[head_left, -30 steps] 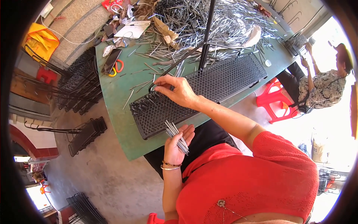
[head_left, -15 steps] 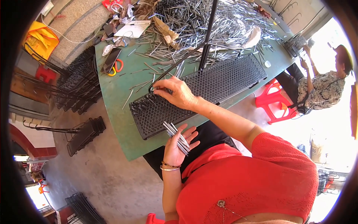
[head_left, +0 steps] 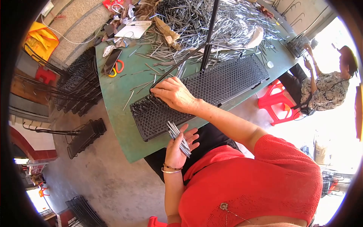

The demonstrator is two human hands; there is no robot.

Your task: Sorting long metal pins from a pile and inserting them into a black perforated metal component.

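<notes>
where the black perforated tray [head_left: 232, 78] slants near-left to far-right, i log: right hand [head_left: 174, 95] over its left half, pinched, contents hidden; left hand [head_left: 176, 152] nearside, cradling metal rods [head_left: 179, 138].

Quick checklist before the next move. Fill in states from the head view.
1. Thin grey metal rods secured in left hand: ok, thumb over the bundle.
2. Right hand at black perforated rectangular rack: ok, near its left end.
3. Right hand's grip: cannot tell, contents hidden.
4. Rack resting on green tabletop: ok.
5. Red-and-yellow-handled scissors apart from rack: ok.
6. Tabletop around rack free of loose rods: not ok.
</notes>
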